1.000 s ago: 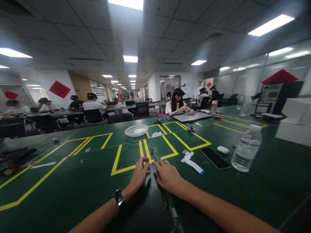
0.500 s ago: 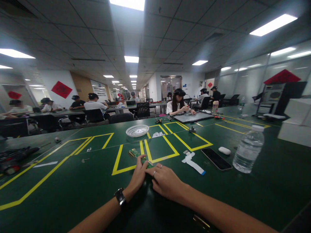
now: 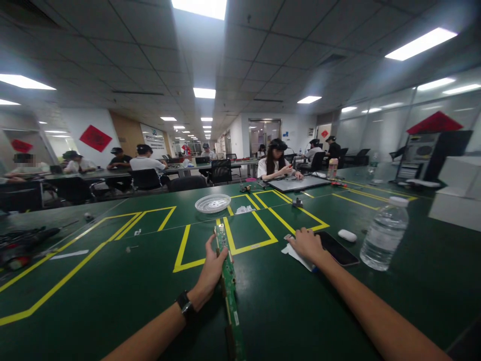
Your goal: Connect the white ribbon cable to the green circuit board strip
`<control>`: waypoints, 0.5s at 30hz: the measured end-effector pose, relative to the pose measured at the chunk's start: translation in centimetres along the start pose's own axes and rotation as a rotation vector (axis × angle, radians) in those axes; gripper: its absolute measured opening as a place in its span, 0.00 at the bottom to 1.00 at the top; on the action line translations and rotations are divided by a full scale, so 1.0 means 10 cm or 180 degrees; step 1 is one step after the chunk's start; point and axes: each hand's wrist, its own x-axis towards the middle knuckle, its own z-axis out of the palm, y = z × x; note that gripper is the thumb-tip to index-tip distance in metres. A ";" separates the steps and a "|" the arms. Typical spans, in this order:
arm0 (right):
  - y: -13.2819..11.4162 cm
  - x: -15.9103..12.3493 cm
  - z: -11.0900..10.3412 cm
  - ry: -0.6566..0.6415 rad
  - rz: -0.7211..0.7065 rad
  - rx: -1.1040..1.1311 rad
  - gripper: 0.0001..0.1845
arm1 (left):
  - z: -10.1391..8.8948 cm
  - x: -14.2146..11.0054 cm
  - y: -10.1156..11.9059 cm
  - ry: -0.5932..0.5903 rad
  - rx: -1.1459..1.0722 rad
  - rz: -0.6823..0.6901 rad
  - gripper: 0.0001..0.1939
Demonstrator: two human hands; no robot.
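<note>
The left hand (image 3: pixel 211 268) pinches a green circuit board (image 3: pixel 228 281), with open table (image 3: pixel 266 291) between it and the right hand (image 3: pixel 307 244), which partly hides a white ribbon cable (image 3: pixel 299 259) beside a phone (image 3: pixel 340 249), its hold indiscernible, the circuit board's near end cut off.

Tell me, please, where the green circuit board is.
In the head view, the circuit board is just left of centre, in the left hand, below the white basket.

Left hand (image 3: pixel 212 268) curled in grip, right hand (image 3: pixel 307 245) palm down
</note>
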 end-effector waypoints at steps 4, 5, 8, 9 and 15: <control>-0.07 -0.02 0.01 -0.0059 -0.0241 0.0192 0.20 | 0.01 -0.01 0.02 -0.0135 -0.0205 -0.0001 0.42; -0.10 -0.03 -0.01 -0.0072 -0.0272 0.0291 0.19 | 0.02 -0.02 0.03 -0.0217 -0.0216 0.0013 0.40; -0.20 -0.06 -0.10 -0.0124 -0.0386 0.0861 0.14 | 0.04 -0.05 0.07 -0.0510 -0.0212 0.0011 0.32; -0.25 -0.09 -0.13 -0.0128 -0.0470 0.1148 0.13 | 0.05 -0.07 0.08 -0.0601 -0.0217 -0.0010 0.29; -0.73 -0.38 -0.20 -0.0877 -0.1099 0.3081 0.16 | 0.13 -0.18 0.11 -0.0994 -0.0284 -0.0195 0.24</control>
